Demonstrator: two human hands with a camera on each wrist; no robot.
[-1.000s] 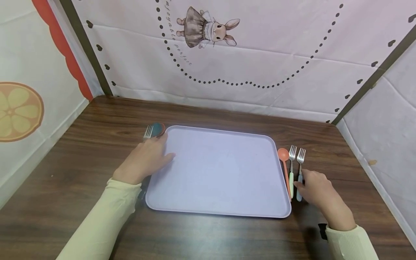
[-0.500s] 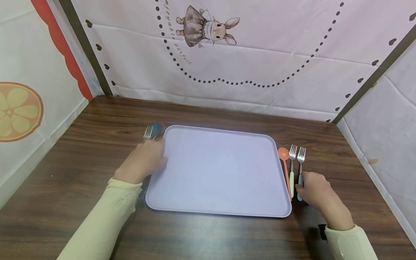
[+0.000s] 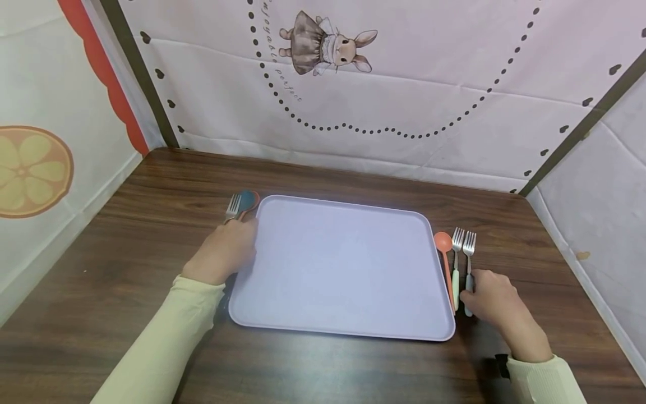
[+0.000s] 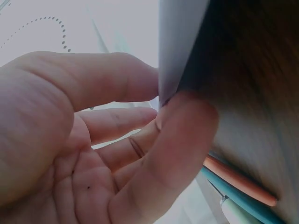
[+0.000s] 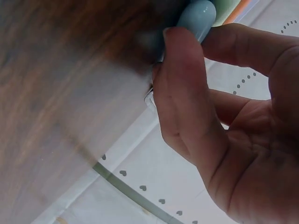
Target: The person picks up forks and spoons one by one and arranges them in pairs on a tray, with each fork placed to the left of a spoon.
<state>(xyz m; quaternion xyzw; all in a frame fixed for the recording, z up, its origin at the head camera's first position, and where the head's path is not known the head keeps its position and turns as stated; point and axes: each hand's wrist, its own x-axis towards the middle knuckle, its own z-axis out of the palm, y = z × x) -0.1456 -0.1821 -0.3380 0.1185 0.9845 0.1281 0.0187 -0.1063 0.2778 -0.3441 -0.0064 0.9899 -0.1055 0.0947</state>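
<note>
Your left hand (image 3: 222,252) pinches the tray (image 3: 338,269) | your right hand (image 3: 494,298) pinches the blue-handled fork (image 3: 469,279) toward the tabletop's (image 3: 525,241) right edge | best steady the tray, avoid the green-handled fork (image 3: 456,281)

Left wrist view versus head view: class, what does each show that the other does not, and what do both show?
Only the left wrist view: the palm of the left hand, the edge of the tray between thumb and finger, the rounded end of an orange handle nearby.
Only the head view: the right hand holding a blue-grey fork; the pale green fork and orange spoon right of the tray; the rabbit print.
Both: the left hand, the tray, the table, the dotted print.
</note>
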